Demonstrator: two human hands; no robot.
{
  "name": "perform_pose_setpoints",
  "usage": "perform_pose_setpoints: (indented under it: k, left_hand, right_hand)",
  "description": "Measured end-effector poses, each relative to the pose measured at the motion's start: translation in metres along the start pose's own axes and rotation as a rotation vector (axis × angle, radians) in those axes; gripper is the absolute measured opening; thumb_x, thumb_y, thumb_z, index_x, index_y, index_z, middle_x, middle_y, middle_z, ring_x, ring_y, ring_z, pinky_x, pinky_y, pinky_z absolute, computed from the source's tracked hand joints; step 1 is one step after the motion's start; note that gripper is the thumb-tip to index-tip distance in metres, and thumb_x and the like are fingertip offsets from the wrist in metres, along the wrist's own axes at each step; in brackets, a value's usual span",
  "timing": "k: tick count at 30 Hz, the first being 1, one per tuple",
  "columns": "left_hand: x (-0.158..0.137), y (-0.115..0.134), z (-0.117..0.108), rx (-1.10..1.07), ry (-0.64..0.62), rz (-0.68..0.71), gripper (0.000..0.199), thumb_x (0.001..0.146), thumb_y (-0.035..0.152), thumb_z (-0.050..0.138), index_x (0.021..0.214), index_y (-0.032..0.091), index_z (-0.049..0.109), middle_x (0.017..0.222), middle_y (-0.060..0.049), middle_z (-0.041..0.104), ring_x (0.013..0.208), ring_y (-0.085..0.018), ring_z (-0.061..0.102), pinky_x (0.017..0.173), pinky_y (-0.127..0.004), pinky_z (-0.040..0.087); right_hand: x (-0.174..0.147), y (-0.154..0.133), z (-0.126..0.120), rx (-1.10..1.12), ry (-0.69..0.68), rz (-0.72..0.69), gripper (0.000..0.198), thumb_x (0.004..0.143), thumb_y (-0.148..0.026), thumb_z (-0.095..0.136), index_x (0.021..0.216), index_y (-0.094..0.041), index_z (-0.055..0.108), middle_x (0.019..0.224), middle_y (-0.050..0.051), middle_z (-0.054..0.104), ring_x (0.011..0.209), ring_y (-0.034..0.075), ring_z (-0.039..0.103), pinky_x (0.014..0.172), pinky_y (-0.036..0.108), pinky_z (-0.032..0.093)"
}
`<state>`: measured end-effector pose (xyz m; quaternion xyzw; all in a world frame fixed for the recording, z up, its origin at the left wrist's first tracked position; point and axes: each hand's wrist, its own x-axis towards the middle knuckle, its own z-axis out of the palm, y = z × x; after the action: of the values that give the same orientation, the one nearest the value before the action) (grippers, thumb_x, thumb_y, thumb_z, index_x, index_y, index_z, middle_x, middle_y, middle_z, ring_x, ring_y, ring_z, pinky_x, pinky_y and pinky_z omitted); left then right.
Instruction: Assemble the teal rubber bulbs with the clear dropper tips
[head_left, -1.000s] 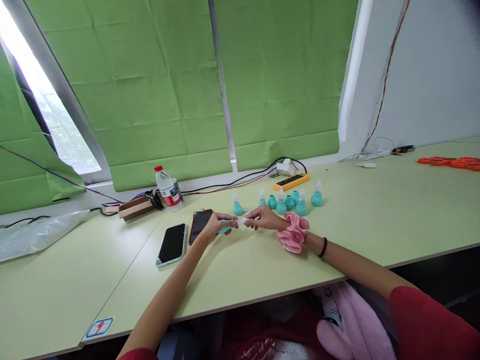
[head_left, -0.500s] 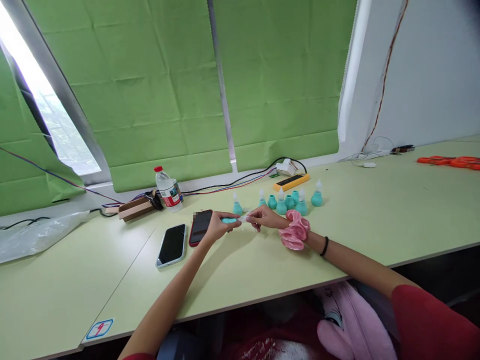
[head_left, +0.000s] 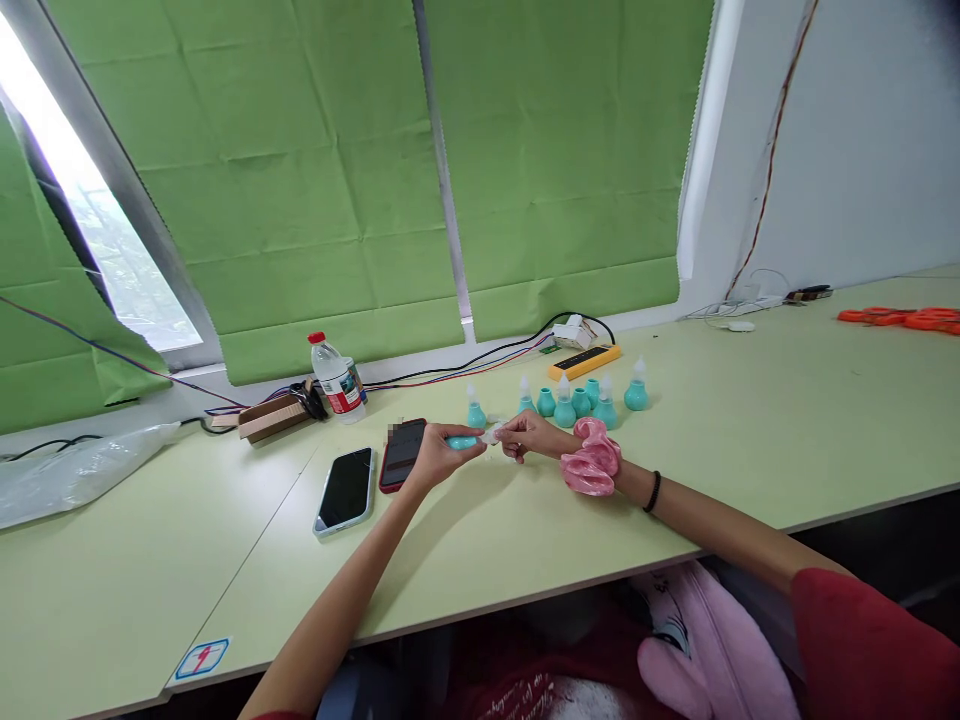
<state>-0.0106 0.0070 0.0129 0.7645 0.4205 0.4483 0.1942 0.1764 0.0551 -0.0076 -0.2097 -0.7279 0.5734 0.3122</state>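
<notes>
My left hand [head_left: 436,458] is closed around a teal nasal aspirator bulb [head_left: 461,442] that lies sideways, pointing right. At its right end sits a translucent nozzle [head_left: 490,436], pinched by the fingertips of my right hand [head_left: 529,434]. Whether the nozzle is fully seated in the bulb I cannot tell. Just behind my hands stand several upright aspirators, one of them an aspirator with a clear tip [head_left: 476,413]. Among them are teal bulbs without tips, such as an open-necked bulb [head_left: 545,403]. Small clear pieces lie near my fingers, partly hidden.
Two phones, a light-cased phone [head_left: 345,490] and a red-cased phone [head_left: 402,455], lie left of my hands. Behind are a water bottle [head_left: 337,380], a cardboard box [head_left: 274,417], cables and a yellow power strip [head_left: 585,362]. Orange-handled scissors [head_left: 900,318] lie far right.
Both hands stay together on the aspirator, with only a slight shift of the fingers and a small turn of the bulb. The view has moved a little.
</notes>
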Motion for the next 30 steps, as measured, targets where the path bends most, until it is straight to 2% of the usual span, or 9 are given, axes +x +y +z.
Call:
perform_pose_setpoints:
  k: [7,10,14,19,23,26,30]
  left_hand:
    - [-0.001,0.0,0.0,0.032,-0.005,0.073,0.024,0.062,0.03,0.062,0.079,0.013,0.067,0.078,-0.007,0.066,0.069,-0.019,0.061,0.061,-0.024,0.047]
    - [0.0,0.005,0.002,0.054,0.069,0.089,0.024,0.064,0.03,0.061,0.08,0.014,0.066,0.081,-0.007,0.066,0.072,-0.018,0.061,0.065,-0.025,0.047]
    - [0.001,0.009,0.005,0.106,0.163,0.09,0.034,0.063,0.03,0.062,0.092,0.014,0.062,0.084,-0.006,0.066,0.075,-0.018,0.06,0.069,-0.025,0.047]
    - [-0.001,0.006,0.008,0.225,0.127,0.097,0.028,0.066,0.031,0.059,0.087,0.015,0.064,0.082,-0.007,0.066,0.07,-0.018,0.06,0.065,-0.026,0.046]
    - [-0.003,-0.001,0.014,0.354,0.078,0.184,0.027,0.072,0.032,0.052,0.092,0.017,0.063,0.084,-0.008,0.065,0.071,-0.017,0.058,0.067,-0.027,0.044]
    - [-0.005,-0.005,0.019,0.517,0.034,0.242,0.029,0.077,0.032,0.045,0.099,0.019,0.059,0.088,-0.008,0.063,0.077,-0.018,0.055,0.071,-0.028,0.042]
    - [-0.004,-0.006,0.024,0.704,0.037,0.243,0.038,0.078,0.03,0.042,0.114,0.016,0.047,0.084,-0.009,0.062,0.082,-0.02,0.051,0.071,-0.03,0.04]
  right_hand:
    - [0.0,0.001,0.002,0.127,0.005,0.041,0.037,0.061,-0.046,0.061,0.063,-0.01,0.055,0.049,-0.006,0.033,0.047,0.006,0.041,0.04,0.018,0.033]
    - [0.0,-0.004,0.005,0.179,0.093,0.014,0.037,0.063,-0.047,0.06,0.06,-0.011,0.051,0.048,-0.006,0.034,0.046,0.006,0.041,0.041,0.018,0.034]
    - [0.002,-0.006,0.01,0.194,0.249,-0.024,0.04,0.066,-0.051,0.054,0.06,-0.012,0.05,0.046,-0.005,0.038,0.043,0.007,0.042,0.04,0.02,0.034]
    - [0.004,0.002,0.012,0.213,0.289,0.001,0.04,0.066,-0.051,0.055,0.06,-0.012,0.05,0.043,-0.005,0.038,0.041,0.007,0.041,0.04,0.02,0.033]
    - [0.004,0.009,0.011,0.274,0.303,0.042,0.037,0.064,-0.047,0.059,0.055,-0.013,0.047,0.04,-0.007,0.03,0.041,0.006,0.038,0.041,0.019,0.031]
    - [0.005,0.011,0.012,0.29,0.368,0.076,0.036,0.061,-0.047,0.06,0.056,-0.013,0.048,0.04,-0.008,0.028,0.041,0.006,0.037,0.041,0.019,0.03]
    - [0.006,0.007,0.017,0.098,0.456,-0.048,0.041,0.064,-0.05,0.056,0.048,-0.013,0.045,0.041,-0.005,0.035,0.04,0.006,0.038,0.042,0.02,0.032]
